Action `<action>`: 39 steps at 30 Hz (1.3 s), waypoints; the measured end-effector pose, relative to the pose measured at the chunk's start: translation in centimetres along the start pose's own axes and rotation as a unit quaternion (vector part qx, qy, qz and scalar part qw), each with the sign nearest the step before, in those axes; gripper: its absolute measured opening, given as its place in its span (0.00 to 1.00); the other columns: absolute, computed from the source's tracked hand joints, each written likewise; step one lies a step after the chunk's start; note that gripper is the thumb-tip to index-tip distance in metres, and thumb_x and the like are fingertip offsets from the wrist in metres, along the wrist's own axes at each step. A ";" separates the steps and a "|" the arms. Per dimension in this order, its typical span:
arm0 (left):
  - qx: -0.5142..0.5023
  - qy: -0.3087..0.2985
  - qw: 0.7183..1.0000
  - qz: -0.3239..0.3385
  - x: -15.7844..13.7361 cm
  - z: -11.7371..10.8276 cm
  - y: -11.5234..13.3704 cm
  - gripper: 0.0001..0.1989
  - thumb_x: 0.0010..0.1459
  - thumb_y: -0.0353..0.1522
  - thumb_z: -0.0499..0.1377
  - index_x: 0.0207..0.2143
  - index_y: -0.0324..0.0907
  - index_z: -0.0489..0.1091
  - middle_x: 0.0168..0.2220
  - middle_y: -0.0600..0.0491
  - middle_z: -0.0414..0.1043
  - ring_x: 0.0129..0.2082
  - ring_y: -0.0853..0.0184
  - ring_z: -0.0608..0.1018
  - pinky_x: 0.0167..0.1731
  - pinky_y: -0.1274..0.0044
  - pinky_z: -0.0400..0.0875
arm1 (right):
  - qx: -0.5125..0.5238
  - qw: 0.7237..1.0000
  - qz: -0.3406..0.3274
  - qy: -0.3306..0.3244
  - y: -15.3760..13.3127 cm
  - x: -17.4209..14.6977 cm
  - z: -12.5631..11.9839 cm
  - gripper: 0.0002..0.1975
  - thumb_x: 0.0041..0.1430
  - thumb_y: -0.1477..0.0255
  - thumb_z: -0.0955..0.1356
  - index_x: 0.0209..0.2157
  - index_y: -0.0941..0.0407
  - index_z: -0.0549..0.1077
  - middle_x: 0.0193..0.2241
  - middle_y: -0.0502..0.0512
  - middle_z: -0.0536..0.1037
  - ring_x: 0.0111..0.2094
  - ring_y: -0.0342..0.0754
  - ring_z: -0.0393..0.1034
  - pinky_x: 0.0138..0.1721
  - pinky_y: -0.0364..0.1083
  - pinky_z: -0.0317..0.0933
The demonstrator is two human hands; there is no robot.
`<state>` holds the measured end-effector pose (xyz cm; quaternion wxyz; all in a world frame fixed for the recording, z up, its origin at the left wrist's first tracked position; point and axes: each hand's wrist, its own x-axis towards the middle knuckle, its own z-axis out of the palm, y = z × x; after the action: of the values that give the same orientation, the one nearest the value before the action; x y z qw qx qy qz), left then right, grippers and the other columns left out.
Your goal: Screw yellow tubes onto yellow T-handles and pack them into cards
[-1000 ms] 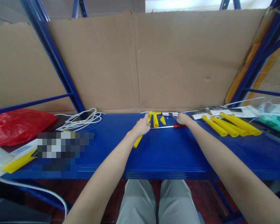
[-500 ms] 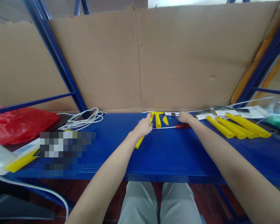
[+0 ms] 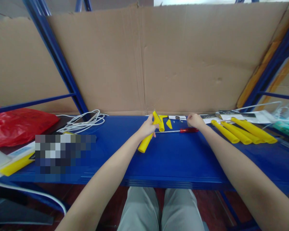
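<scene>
My left hand (image 3: 148,126) is wrapped round a yellow plastic handle (image 3: 144,144), whose tubular end points down toward me. Just right of its upper end, another yellow tubular piece (image 3: 162,123) lies on the blue tabletop, with a small flat yellow piece (image 3: 169,124) beside it. My right hand (image 3: 195,120) is closed, its fingertips curled inward; whatever is in them is hidden. In front of that hand lies a screwdriver (image 3: 189,130) with a red handle, its thin shaft pointing left toward my left hand. Tiny metal parts (image 3: 181,121) lie left of my right fingers.
Several yellow handles (image 3: 245,131) with white-and-black cards lie at the right. A coiled white cable (image 3: 91,122), a red plastic bag (image 3: 21,126) and another yellow handle (image 3: 16,164) are at the left. A cardboard sheet (image 3: 178,64) stands along the back between blue posts.
The yellow handle in my left hand has turned, showing more of its broad side. My right hand has shifted slightly right, off the small parts and the screwdriver's handle.
</scene>
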<state>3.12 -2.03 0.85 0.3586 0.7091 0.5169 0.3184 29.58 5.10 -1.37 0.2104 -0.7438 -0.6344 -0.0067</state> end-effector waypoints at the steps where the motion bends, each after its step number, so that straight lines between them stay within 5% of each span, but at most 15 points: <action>1: -0.058 -0.011 0.998 -0.010 0.1 0.2 0.4 0.27 0.55 0.27 0.53 0.56 0.44 0.47 0.41 0.46 0.73 0.14 0.77 0.69 0.15 0.82 0.63 | 0.020 1.000 0.010 0.011 0.2 -0.2 -0.1 0.12 0.53 0.77 0.62 0.36 0.59 0.75 0.37 0.63 0.78 0.41 0.54 0.72 0.37 0.44 0.62; 9: -0.288 -0.124 0.944 -0.106 2.8 3.0 4.7 0.16 0.59 0.26 0.46 0.50 0.31 0.60 0.41 0.41 0.74 0.14 0.79 0.65 0.13 0.84 0.60 | 0.218 0.975 0.018 0.039 -0.8 -0.6 -0.7 0.10 0.55 0.76 0.61 0.34 0.60 0.73 0.32 0.60 0.78 0.32 0.47 0.71 0.34 0.43 0.62; 16: -0.347 -0.180 0.911 -0.130 6.4 6.9 5.7 0.19 0.59 0.25 0.44 0.49 0.28 0.65 0.28 0.47 0.74 0.15 0.75 0.67 0.17 0.83 0.64 | 0.536 0.824 0.107 -0.146 -1.7 -0.8 -1.3 0.10 0.60 0.72 0.59 0.29 0.59 0.67 0.18 0.51 0.70 0.16 0.40 0.60 0.19 0.40 0.56; 24: -0.363 -0.185 0.905 -0.120 8.3 8.1 4.6 0.13 0.57 0.27 0.47 0.41 0.31 0.67 0.19 0.53 0.67 0.14 0.74 0.66 0.14 0.83 0.61 | 0.609 0.759 0.154 -0.174 -1.3 -0.4 -0.9 0.08 0.56 0.84 0.59 0.28 0.59 0.65 0.21 0.54 0.73 0.19 0.41 0.65 0.22 0.39 0.61; 31: -0.327 -0.181 0.921 -0.111 8.0 7.6 4.2 0.16 0.58 0.27 0.47 0.47 0.31 0.64 0.25 0.50 0.72 0.14 0.74 0.67 0.15 0.82 0.63 | 0.602 0.762 0.162 -0.176 -1.3 -0.7 -1.0 0.10 0.56 0.85 0.60 0.27 0.60 0.67 0.20 0.53 0.73 0.23 0.41 0.68 0.25 0.39 0.63; 39: -0.243 -0.230 0.941 -0.053 4.7 3.9 4.7 0.16 0.58 0.26 0.47 0.50 0.34 0.60 0.30 0.48 0.75 0.11 0.76 0.65 0.10 0.83 0.59 | 0.564 0.784 0.055 -0.254 -1.4 -1.7 -2.4 0.06 0.56 0.80 0.65 0.27 0.59 0.71 0.21 0.51 0.73 0.24 0.41 0.67 0.30 0.40 0.63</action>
<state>9.97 0.81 3.04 0.6452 0.6261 0.3645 0.2428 28.54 2.83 0.79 0.4236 -0.5007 -0.5138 0.5531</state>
